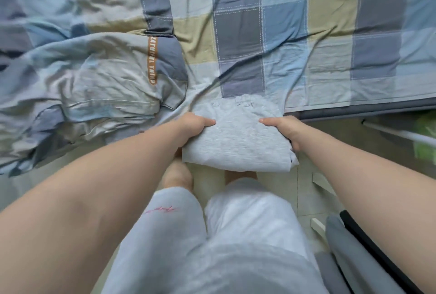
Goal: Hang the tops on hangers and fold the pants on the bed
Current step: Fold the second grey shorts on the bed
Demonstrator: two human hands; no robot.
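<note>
My left hand (197,126) and right hand (282,128) grip folded grey pants (238,140), checked bed sheet (306,34) beyond, rumpled quilt (82,76) left, pale floor (309,197) below

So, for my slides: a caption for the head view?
Left hand and right hand grip folded grey pants at the edge of the plaid bed.

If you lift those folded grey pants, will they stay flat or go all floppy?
Probably floppy: the grey pants sag over the bed edge, and both the left hand and right hand grip them. Likely light, being thin soft knit.
</note>
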